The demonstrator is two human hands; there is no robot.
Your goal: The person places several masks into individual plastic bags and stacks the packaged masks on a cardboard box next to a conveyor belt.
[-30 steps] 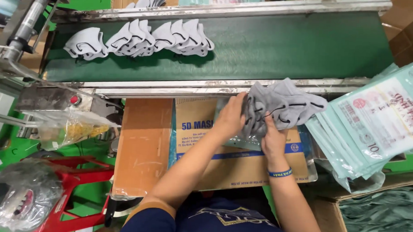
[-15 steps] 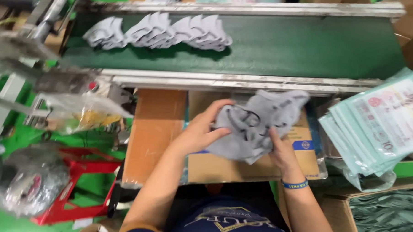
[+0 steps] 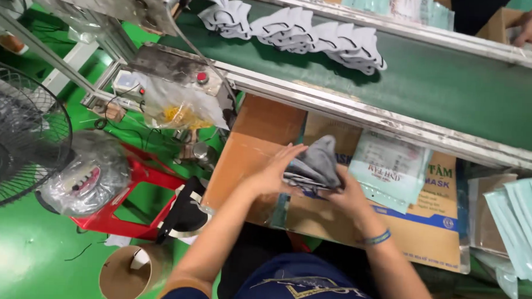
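Both hands, left hand [image 3: 274, 173] and right hand [image 3: 347, 196], clamp the folded stack of grey fabric face masks [image 3: 315, 166] over the flat brown cardboard carton's [image 3: 248, 160] left half; square the edges evenly before loosening the grip.
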